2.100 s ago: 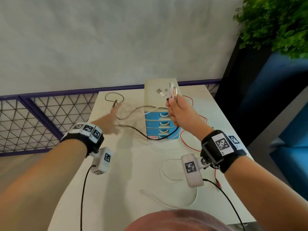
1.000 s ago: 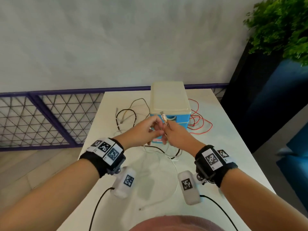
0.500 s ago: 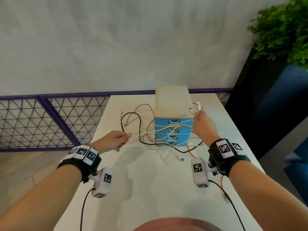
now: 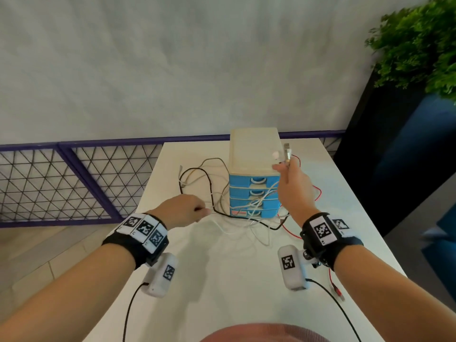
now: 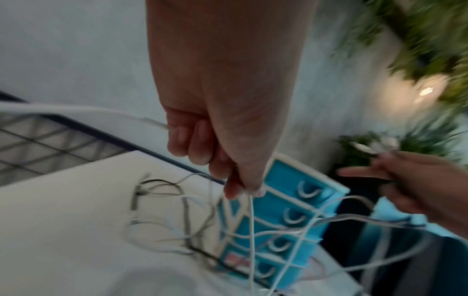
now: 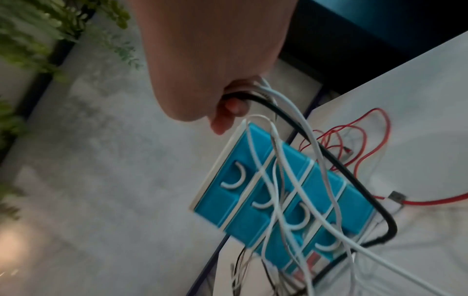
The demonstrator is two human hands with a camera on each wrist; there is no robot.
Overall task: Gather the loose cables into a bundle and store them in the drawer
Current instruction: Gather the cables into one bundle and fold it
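Cable gathering, in progress: right hand (image 4: 293, 186) clamps plug ends raised beside the blue drawer unit (image 4: 254, 193), left hand (image 4: 183, 211) pinches a white cable (image 5: 251, 230); advisable to draw strands hand-over-hand, freeing loops draped across the closed drawers.

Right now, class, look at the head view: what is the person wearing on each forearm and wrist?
Both forearms are bare, with no sleeves. The left hand and the right hand each have a black wrist band carrying white square tags printed with black-and-white patterns. Under each wrist hangs a small white camera pod, also tagged, with a thin black cable trailing back from it.
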